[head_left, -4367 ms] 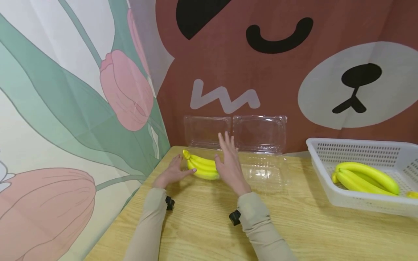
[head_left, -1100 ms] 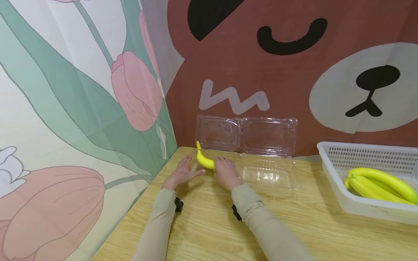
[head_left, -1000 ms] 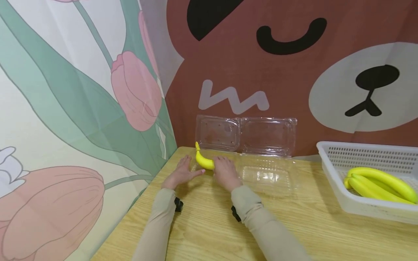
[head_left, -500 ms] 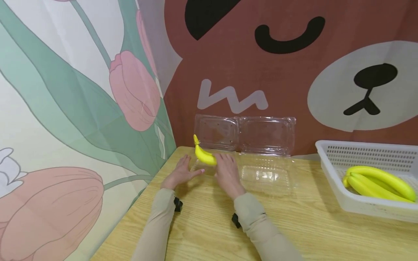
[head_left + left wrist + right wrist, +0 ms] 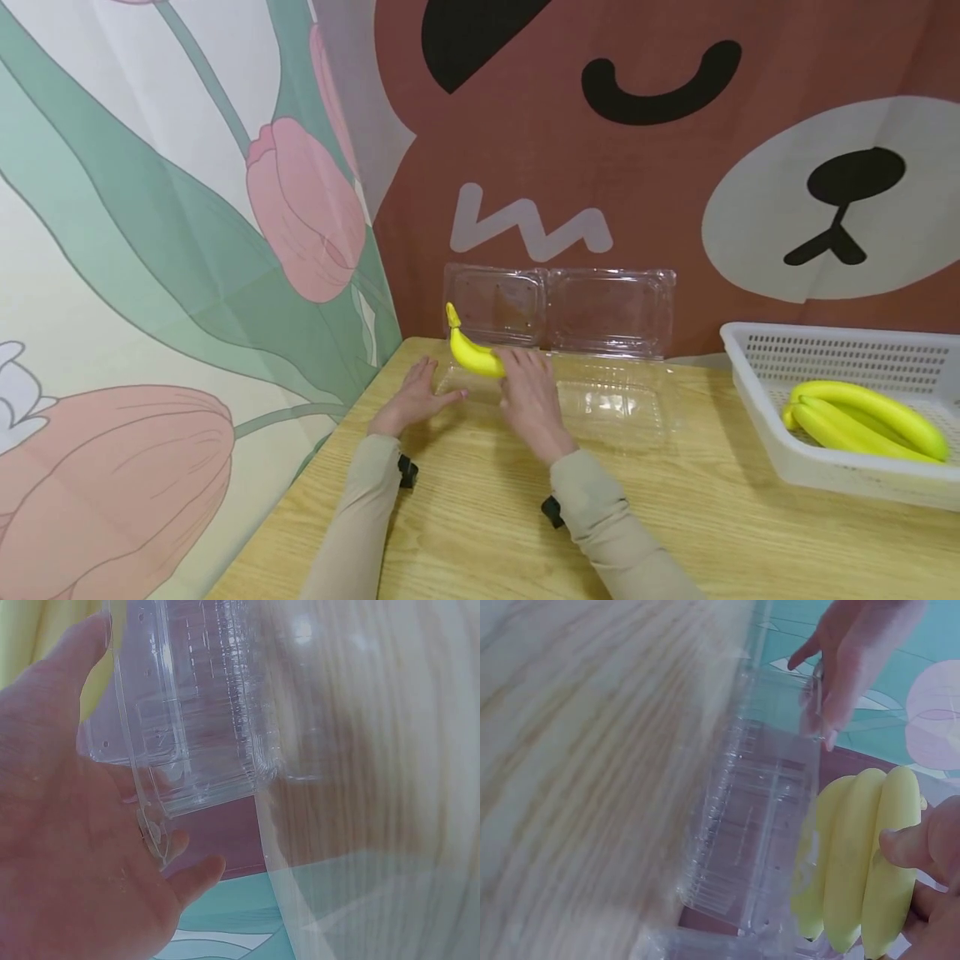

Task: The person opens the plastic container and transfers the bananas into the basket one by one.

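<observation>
My right hand (image 5: 531,404) grips the yellow bunch of bananas (image 5: 474,358) with its stem end pointing up and left. In the right wrist view the thumb lies on the outermost banana, fingers curled beneath. The bunch is tilted over the left clear plastic clamshell box (image 5: 187,697), whose lid (image 5: 495,296) stands raised at the back. My left hand (image 5: 412,400) is spread at that box's front left corner; its thumb touches the rim and its other fingers reach along the left side.
A second clear clamshell (image 5: 611,404) lies alongside on the right, its lid (image 5: 611,308) raised as well. Farther right stands a white perforated basket (image 5: 847,479) with more bananas (image 5: 870,421) in it. A printed curtain (image 5: 637,183) hangs right behind the table.
Earlier the bunch lay in the left box with my right hand open beside it. My right hand has since gripped the bunch, tipped it and raised it slightly. My left hand stays at the corner.
</observation>
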Demonstrator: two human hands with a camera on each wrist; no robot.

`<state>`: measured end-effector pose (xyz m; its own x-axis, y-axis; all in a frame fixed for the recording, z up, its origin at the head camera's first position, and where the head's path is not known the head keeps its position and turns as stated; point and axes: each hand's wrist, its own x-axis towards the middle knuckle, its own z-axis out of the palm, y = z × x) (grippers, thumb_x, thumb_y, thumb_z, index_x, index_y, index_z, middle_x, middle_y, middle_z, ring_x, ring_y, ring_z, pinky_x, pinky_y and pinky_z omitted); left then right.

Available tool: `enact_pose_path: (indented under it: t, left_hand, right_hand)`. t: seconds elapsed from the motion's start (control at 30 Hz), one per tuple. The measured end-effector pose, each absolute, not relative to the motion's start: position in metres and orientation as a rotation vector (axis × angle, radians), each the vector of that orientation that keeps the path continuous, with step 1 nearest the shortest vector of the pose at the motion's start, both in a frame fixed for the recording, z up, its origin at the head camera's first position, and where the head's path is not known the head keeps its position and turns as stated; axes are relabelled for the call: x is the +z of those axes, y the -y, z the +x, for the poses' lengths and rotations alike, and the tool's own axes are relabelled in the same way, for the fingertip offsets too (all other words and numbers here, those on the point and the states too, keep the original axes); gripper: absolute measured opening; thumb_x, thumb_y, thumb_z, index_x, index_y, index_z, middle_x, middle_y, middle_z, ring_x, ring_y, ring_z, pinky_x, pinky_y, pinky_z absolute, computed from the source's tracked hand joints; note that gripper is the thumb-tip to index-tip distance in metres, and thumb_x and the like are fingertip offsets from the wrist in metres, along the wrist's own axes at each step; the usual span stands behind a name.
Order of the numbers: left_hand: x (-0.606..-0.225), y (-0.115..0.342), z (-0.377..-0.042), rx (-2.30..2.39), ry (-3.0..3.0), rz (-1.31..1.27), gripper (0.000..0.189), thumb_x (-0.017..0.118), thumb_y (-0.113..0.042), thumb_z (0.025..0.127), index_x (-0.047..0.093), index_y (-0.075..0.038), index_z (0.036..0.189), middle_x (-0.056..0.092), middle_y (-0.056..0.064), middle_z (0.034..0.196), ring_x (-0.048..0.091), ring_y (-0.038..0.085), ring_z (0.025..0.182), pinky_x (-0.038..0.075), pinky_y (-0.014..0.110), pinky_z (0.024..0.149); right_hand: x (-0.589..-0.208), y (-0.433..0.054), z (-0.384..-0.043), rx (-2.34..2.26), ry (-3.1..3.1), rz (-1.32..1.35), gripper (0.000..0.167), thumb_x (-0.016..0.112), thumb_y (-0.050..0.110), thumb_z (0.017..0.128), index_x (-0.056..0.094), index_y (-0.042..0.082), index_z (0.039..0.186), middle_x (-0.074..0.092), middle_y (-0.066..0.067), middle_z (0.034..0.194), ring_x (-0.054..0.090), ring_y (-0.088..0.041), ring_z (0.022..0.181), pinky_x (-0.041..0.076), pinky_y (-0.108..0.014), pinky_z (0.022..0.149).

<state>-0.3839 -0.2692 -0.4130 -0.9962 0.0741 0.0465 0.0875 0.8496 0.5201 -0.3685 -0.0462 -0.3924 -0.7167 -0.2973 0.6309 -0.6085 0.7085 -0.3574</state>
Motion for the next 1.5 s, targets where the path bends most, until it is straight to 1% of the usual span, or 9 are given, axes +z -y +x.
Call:
enact_pose_path:
  t: [0.27, 0.57, 0.87, 1.13, 1.33, 1.5]
  left_hand:
    - [-0.414, 0.267, -0.384, -0.836, 2.986, -0.135, 0.101, 0.062, -0.059, 0.089, 0.02, 0.006, 0.153, 0.009, 0.024, 0.161, 0.006, 0.04, 0.148, 0.011, 0.05, 0.119]
    - [-0.411, 0.266, -0.382, -0.835, 2.986, -0.134, 0.099, 0.061, -0.058, 0.09, 0.02, 0.006, 0.153, 0.008, 0.024, 0.161, 0.006, 0.04, 0.147, 0.011, 0.051, 0.119]
    - [-0.411, 0.267, -0.381, -0.854, 2.987, -0.145, 0.1, 0.061, -0.058, 0.09, 0.019, 0.006, 0.153, 0.006, 0.024, 0.162, 0.004, 0.04, 0.148, 0.01, 0.051, 0.118]
    - [-0.412, 0.267, -0.379, -0.852, 2.989, -0.155, 0.098, 0.061, -0.057, 0.091, 0.019, 0.007, 0.153, 0.005, 0.024, 0.161, 0.003, 0.04, 0.148, 0.009, 0.051, 0.119]
    - [-0.41, 0.267, -0.377, -0.841, 3.0, -0.14, 0.095, 0.059, -0.055, 0.093, 0.019, 0.006, 0.154, 0.004, 0.024, 0.161, -0.001, 0.039, 0.148, 0.008, 0.052, 0.118]
    - [-0.408, 0.265, -0.377, -0.789, 3.007, -0.149, 0.094, 0.057, -0.055, 0.094, 0.019, 0.006, 0.153, 0.005, 0.025, 0.161, 0.001, 0.04, 0.148, 0.007, 0.051, 0.118]
  right_hand:
    - [-0.386, 0.035, -0.369, 0.771, 2.332, 0.676, 0.049, 0.072, -0.004, 0.083, 0.061, 0.008, 0.129, 0.063, -0.009, 0.123, 0.053, -0.029, 0.116, 0.025, -0.05, 0.114]
    - [-0.373, 0.016, -0.365, 0.772, 2.33, 0.642, 0.051, 0.071, -0.005, 0.083, 0.059, 0.007, 0.131, 0.063, -0.01, 0.124, 0.052, -0.03, 0.118, 0.026, -0.05, 0.114]
    - [-0.366, -0.006, -0.365, 0.76, 2.241, 0.618, 0.05, 0.074, -0.006, 0.078, 0.061, 0.005, 0.126, 0.065, -0.012, 0.119, 0.055, -0.032, 0.114, 0.032, -0.051, 0.109]
    - [-0.363, -0.024, -0.361, 0.774, 2.256, 0.601, 0.049, 0.074, -0.004, 0.081, 0.061, 0.005, 0.127, 0.064, -0.012, 0.121, 0.053, -0.033, 0.116, 0.028, -0.051, 0.111]
    - [-0.361, -0.039, -0.359, 0.744, 2.25, 0.584, 0.049, 0.074, -0.006, 0.08, 0.061, 0.004, 0.126, 0.064, -0.013, 0.12, 0.053, -0.034, 0.115, 0.03, -0.052, 0.11]
    - [-0.359, -0.052, -0.357, 0.742, 2.251, 0.56, 0.048, 0.074, -0.006, 0.081, 0.06, 0.004, 0.126, 0.063, -0.014, 0.12, 0.053, -0.035, 0.114, 0.03, -0.053, 0.108]
